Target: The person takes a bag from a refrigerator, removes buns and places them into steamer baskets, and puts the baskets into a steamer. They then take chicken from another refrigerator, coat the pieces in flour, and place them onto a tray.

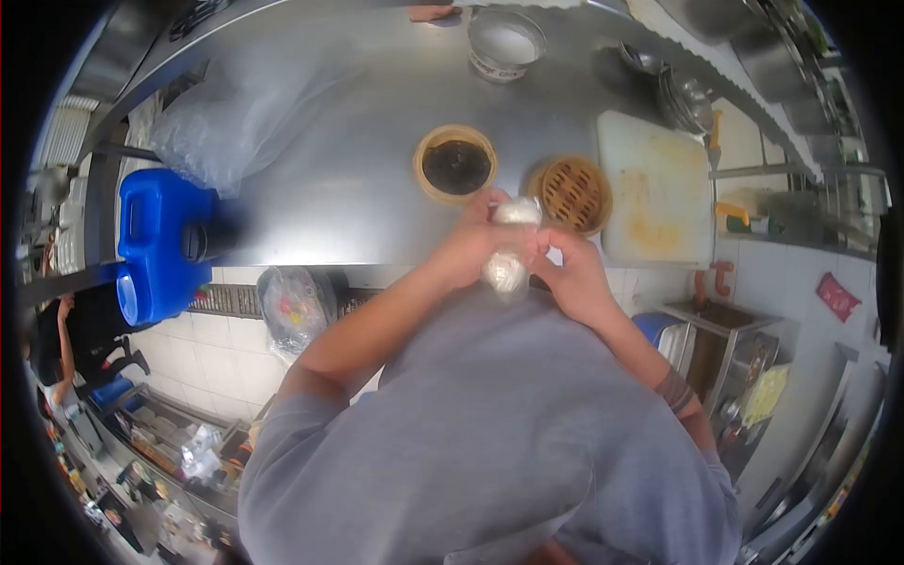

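My left hand is closed round the middle of a clear plastic bag with white contents, held near the table's front edge. White, rounded bulges show above and below my fingers; what they are I cannot make out. Fingers of my right hand pinch the bag from the other side. Just beyond my hands stands a small round bamboo steamer with something dark inside. To its right, another bamboo steamer shows a slatted surface.
A steel table lies in front of me. On it are a stained white cutting board, a metal bowl and a clear plastic sheet. At left stands a blue jerrycan. Another person's arm shows at far left.
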Action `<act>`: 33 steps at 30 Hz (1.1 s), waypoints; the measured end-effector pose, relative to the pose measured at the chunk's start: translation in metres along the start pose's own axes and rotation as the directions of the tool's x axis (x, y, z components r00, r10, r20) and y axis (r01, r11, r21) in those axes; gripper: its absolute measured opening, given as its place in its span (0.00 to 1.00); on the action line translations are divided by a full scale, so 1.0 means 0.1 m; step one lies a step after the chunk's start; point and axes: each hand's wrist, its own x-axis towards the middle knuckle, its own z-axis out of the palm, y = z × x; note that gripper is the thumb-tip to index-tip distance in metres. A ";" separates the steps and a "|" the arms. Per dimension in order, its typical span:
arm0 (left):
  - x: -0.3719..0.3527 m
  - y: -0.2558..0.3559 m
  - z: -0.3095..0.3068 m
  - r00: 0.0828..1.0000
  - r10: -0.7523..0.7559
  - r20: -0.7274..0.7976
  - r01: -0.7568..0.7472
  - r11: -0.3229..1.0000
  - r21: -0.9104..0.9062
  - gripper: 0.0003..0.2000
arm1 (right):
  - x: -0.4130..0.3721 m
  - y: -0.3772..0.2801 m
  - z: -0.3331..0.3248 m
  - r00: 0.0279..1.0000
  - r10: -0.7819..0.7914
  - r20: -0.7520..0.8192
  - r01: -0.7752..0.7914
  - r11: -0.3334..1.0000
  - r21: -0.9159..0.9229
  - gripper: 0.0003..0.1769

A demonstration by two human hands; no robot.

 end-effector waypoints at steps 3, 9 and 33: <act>0.02 0.07 0.16 0.975 0.142 -0.172 -0.140 0.990 0.026 0.26 | 0.02 -0.01 0.03 0.994 -0.106 -0.037 0.104 0.994 -0.045 0.04; 0.12 0.07 -0.09 0.997 -0.043 0.060 0.066 0.886 -0.460 0.32 | 0.02 0.12 -0.22 0.943 -0.307 0.132 0.289 0.947 0.141 0.03; 1.13 0.14 0.60 0.825 0.498 0.266 -0.427 0.242 0.871 0.10 | 0.52 0.80 -1.50 0.847 -0.438 -0.302 0.317 0.872 -0.374 0.04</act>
